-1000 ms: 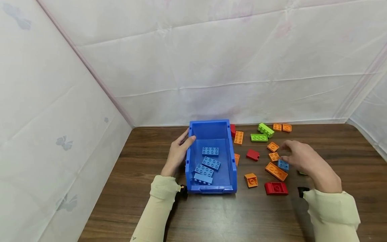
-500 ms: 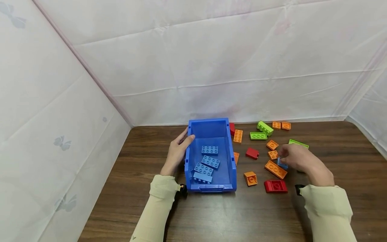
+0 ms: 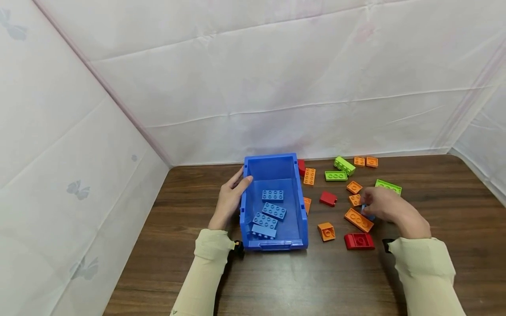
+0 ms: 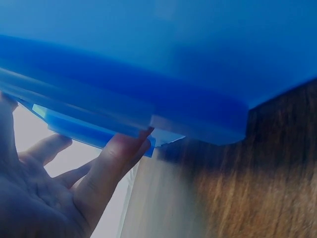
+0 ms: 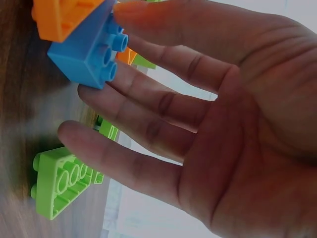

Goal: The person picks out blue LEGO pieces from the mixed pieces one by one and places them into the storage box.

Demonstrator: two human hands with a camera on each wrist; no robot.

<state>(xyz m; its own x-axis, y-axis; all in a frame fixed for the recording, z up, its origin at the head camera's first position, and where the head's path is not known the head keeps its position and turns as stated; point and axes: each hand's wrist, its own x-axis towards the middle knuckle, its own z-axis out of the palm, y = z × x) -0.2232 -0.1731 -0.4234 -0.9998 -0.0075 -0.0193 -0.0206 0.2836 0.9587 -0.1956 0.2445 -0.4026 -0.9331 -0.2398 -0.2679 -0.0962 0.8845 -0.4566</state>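
A blue plastic bin (image 3: 272, 167) stands on the table, with several blue building bricks (image 3: 274, 210) lying inside. My left hand (image 3: 230, 199) holds its left wall, thumb over the rim and the other fingers outside. In the left wrist view the bin's underside fills the top. To the right, my right hand (image 3: 391, 206) reaches down among loose bricks. It pinches a small blue brick (image 5: 81, 52), thumb by the studs and fingertips at the far side. In the head view that hand covers part of the brick.
Around the right hand lie orange bricks (image 3: 359, 220), a green brick (image 3: 388, 187) and red bricks (image 3: 359, 241). Farther back are more green bricks (image 3: 336, 176) and small orange ones. A white patterned cloth (image 3: 276, 87) hangs behind the wooden table (image 3: 189, 197).
My right hand has shifted left and closed in on the small blue brick, uncovering a green brick behind it. The left hand stays on the bin; the head view has shifted slightly.
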